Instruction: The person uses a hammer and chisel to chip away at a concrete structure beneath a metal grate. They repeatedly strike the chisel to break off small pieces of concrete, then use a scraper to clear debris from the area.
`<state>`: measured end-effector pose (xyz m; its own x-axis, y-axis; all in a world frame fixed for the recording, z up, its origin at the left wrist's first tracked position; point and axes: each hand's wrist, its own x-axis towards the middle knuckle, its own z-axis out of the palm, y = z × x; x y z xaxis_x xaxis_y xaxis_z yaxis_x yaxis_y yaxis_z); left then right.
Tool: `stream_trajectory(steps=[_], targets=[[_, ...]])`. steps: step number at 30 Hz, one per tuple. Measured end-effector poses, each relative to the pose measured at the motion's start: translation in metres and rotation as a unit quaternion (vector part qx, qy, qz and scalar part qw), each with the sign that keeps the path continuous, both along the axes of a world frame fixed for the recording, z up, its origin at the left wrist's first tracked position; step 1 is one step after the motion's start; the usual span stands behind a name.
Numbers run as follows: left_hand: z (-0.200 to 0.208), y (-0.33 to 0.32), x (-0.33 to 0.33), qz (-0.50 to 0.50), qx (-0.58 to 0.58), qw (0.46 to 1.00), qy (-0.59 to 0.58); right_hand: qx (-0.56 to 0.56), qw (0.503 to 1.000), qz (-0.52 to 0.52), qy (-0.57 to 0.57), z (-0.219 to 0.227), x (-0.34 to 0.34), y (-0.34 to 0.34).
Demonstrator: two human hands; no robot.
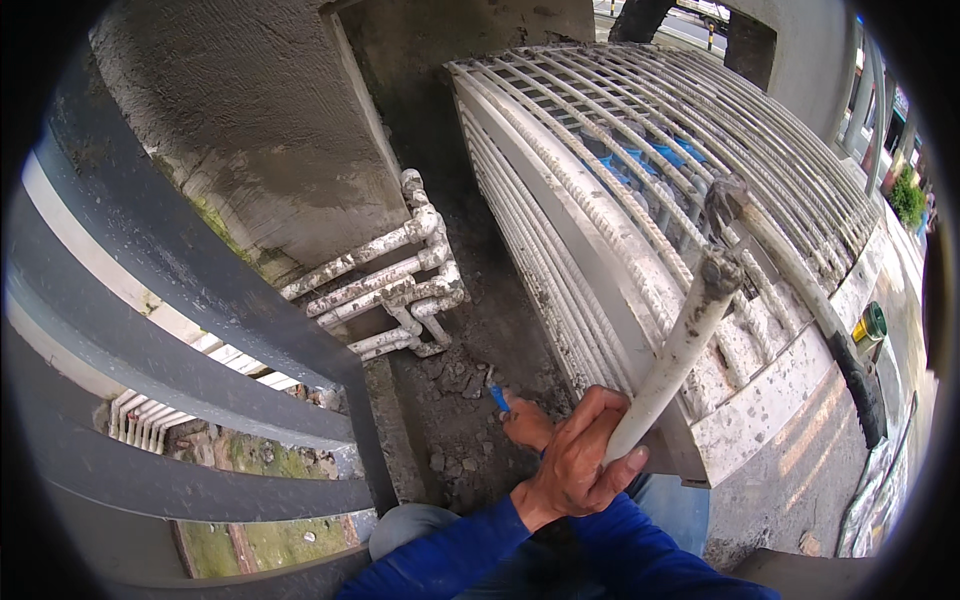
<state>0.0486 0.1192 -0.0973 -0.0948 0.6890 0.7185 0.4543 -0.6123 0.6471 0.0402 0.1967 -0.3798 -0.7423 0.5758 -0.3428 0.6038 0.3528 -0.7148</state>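
My left hand is closed round the lower end of a white tube, which slants up to the right. Its upper end is crusted with grey dirt. Farther down, my right hand reaches past the left one, its forearm partly hidden behind it. Its fingers are closed on a small blue-handled tool; the tool's pale tip points at broken rubble on the ground. What kind of tool it is cannot be made out.
White-splashed pipes with elbows run along the wall at left. A dark metal railing curves on the left. At right stands a white barred cage; a long-handled tool with a black grip leans on it. A green tin lies beyond.
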Motion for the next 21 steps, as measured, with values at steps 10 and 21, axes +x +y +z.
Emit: stream_trajectory(steps=[10,21], targets=[[-0.003,-0.012,0.012,-0.041,-0.048,0.998,-0.011,-0.260,0.944,-0.167,0.114,0.050,-0.103,0.013],[-0.001,-0.003,-0.003,0.005,-0.019,1.000,0.007,-0.338,0.890,-0.250,0.177,0.047,-0.099,-0.061]])
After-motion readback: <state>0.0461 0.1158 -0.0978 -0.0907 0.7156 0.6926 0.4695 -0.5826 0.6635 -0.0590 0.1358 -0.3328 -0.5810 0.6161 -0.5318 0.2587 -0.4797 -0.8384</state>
